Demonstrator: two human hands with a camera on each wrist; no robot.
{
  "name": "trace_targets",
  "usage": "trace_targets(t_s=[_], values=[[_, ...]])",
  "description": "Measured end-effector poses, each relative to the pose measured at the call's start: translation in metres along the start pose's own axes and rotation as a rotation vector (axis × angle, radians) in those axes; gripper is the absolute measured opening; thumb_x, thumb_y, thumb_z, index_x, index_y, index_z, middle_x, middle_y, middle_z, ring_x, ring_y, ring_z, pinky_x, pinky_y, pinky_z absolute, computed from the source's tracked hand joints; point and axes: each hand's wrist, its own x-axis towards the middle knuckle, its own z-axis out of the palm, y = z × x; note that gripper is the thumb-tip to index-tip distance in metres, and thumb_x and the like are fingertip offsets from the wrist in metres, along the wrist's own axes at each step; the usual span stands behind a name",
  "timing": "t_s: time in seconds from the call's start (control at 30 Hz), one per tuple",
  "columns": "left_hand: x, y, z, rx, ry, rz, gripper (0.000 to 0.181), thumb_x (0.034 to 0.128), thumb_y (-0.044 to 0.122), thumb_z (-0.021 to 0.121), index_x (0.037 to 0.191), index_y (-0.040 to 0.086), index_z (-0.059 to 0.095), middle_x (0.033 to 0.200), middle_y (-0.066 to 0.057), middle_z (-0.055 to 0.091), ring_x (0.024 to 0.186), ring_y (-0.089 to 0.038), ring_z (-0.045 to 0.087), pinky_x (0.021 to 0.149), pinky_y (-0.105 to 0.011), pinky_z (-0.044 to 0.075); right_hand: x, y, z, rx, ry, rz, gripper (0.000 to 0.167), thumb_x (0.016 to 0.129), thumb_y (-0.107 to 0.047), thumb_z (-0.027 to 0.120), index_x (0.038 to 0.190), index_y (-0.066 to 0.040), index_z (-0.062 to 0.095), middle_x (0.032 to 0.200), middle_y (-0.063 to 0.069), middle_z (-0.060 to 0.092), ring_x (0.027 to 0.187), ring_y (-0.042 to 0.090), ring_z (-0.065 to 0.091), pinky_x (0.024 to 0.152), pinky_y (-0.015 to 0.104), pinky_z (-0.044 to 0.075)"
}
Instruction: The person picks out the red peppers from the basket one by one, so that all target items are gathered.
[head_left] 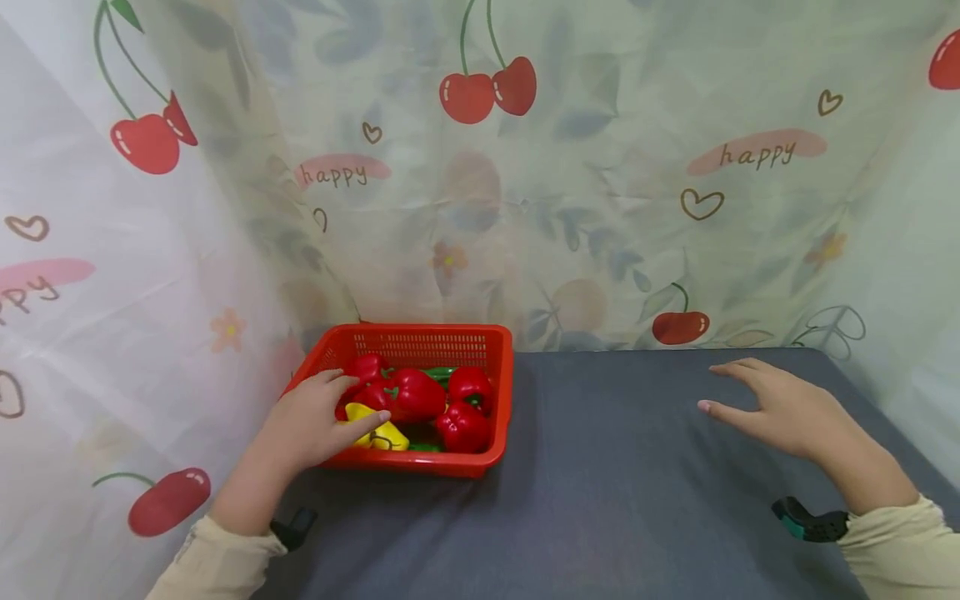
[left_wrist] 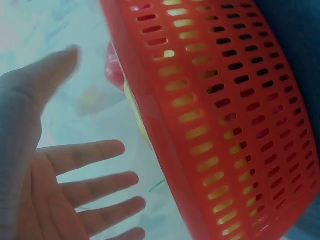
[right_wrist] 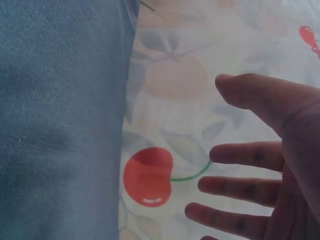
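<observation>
A red plastic basket (head_left: 450, 464) stands on the left part of the table, holding several red bell peppers (head_left: 417, 395). A yellow fruit or vegetable (head_left: 390, 437), its kind unclear, lies at the front left inside, with green produce (head_left: 440, 373) partly hidden behind the peppers. My left hand (head_left: 318, 417) hovers by the basket's left side, thumb and fingers spread. In the left wrist view, a gap separates those fingers (left_wrist: 100, 187) from the slotted basket wall (left_wrist: 200, 125). Over the table's right side hangs my right hand (head_left: 787, 408), fingers extended, holding nothing.
A dark grey cloth covers the table (head_left: 600, 475). Behind it and along both sides hangs a pale curtain (head_left: 585, 192) printed with cherries, hearts and leaves. Dark bands (head_left: 810, 521) sit at both wrists.
</observation>
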Motion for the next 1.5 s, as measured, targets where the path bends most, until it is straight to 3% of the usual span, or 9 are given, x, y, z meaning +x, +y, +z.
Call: trace_targets(t_s=[0.17,0.3,0.5,0.73,0.87,1.03,1.27,1.5], values=[[-0.004,-0.007,0.002,-0.075,0.048,-0.005,0.071,0.0896,0.053,0.080,0.140,0.004,0.066,0.136,-0.020,0.069,0.125,-0.041,0.063,0.098,-0.063,0.059,-0.001,-0.006,0.006,0.051,0.045,-0.008,0.080,0.098,-0.070,0.060,0.146,-0.005,0.062,0.146,0.028,0.058,0.123,0.047,0.064,0.081,0.062,0.057],[-0.005,-0.011,-0.001,-0.117,0.062,-0.031,0.075,0.0906,0.054,0.078,0.142,0.001,0.063,0.138,-0.022,0.067,0.123,-0.042,0.063,0.097,-0.063,0.060,-0.002,-0.010,0.010,0.110,0.100,-0.006,0.072,0.099,-0.066,0.063,0.143,-0.009,0.065,0.139,0.022,0.064,0.117,0.041,0.067,0.074,0.057,0.058],[-0.003,-0.015,-0.007,-0.182,0.067,-0.044,0.080,0.0928,0.057,0.075,0.147,0.000,0.057,0.144,-0.025,0.062,0.129,-0.045,0.060,0.099,-0.064,0.058,-0.003,-0.014,0.020,0.174,0.132,0.013,0.068,0.100,-0.063,0.063,0.144,-0.010,0.064,0.137,0.021,0.066,0.118,0.040,0.066,0.076,0.059,0.057],[-0.003,-0.022,-0.013,-0.338,0.049,-0.122,0.087,0.0961,0.056,0.072,0.159,0.004,0.042,0.161,-0.025,0.045,0.144,-0.048,0.043,0.106,-0.071,0.051,-0.001,-0.019,0.029,0.189,0.183,-0.004,0.061,0.101,-0.058,0.065,0.140,-0.011,0.067,0.133,0.018,0.068,0.114,0.037,0.066,0.077,0.058,0.057],[-0.004,-0.031,-0.016,-0.385,0.051,-0.170,0.087,0.0974,0.058,0.069,0.161,0.006,0.040,0.163,-0.026,0.040,0.145,-0.051,0.042,0.104,-0.069,0.053,0.001,-0.022,0.034,0.223,0.208,-0.020,0.056,0.101,-0.053,0.068,0.137,-0.010,0.068,0.133,0.016,0.067,0.114,0.037,0.067,0.081,0.060,0.057],[-0.004,-0.046,-0.022,-0.459,0.069,-0.214,0.082,0.0983,0.061,0.066,0.159,0.009,0.045,0.161,-0.025,0.046,0.137,-0.052,0.052,0.098,-0.064,0.059,0.007,-0.026,0.040,0.323,0.213,-0.053,0.052,0.100,-0.045,0.074,0.137,-0.009,0.068,0.135,0.017,0.066,0.115,0.039,0.068,0.090,0.063,0.056],[0.003,-0.065,-0.026,-0.515,0.047,-0.264,0.080,0.1013,0.060,0.062,0.159,0.007,0.044,0.158,-0.027,0.049,0.137,-0.050,0.054,0.103,-0.063,0.057,0.015,-0.036,0.047,0.450,0.236,-0.066,0.047,0.101,-0.039,0.074,0.135,-0.007,0.068,0.135,0.018,0.067,0.114,0.038,0.069,0.097,0.065,0.055],[0.013,-0.087,-0.022,-0.544,0.033,-0.277,0.079,0.1027,0.061,0.058,0.158,0.005,0.047,0.155,-0.027,0.053,0.137,-0.049,0.055,0.104,-0.065,0.055,0.027,-0.050,0.050,0.516,0.200,-0.014,0.052,0.101,-0.044,0.072,0.139,-0.009,0.066,0.140,0.019,0.064,0.116,0.038,0.069,0.091,0.057,0.060]])
